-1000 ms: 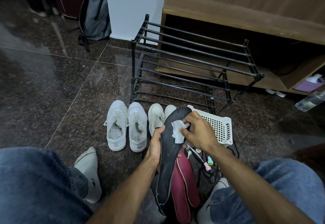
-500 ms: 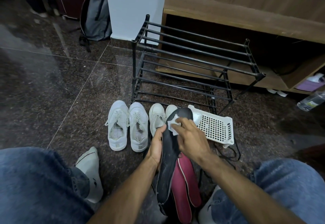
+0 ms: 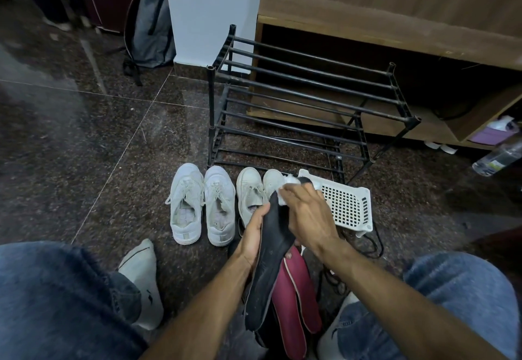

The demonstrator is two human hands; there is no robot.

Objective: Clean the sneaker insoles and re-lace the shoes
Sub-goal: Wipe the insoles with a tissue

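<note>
Now, grip: my left hand clasps the long black foam insole, just right of the white lace-up sneakers.
Wipe: right hand presses a white wipe near its toe.
Risk: hard pressing could fold the insole.

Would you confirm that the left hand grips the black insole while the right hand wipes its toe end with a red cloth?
Not quite: in the head view the wipe under the right hand is white, not red. The rest holds: the left hand grips the black insole and the right hand wipes its toe end.
</note>
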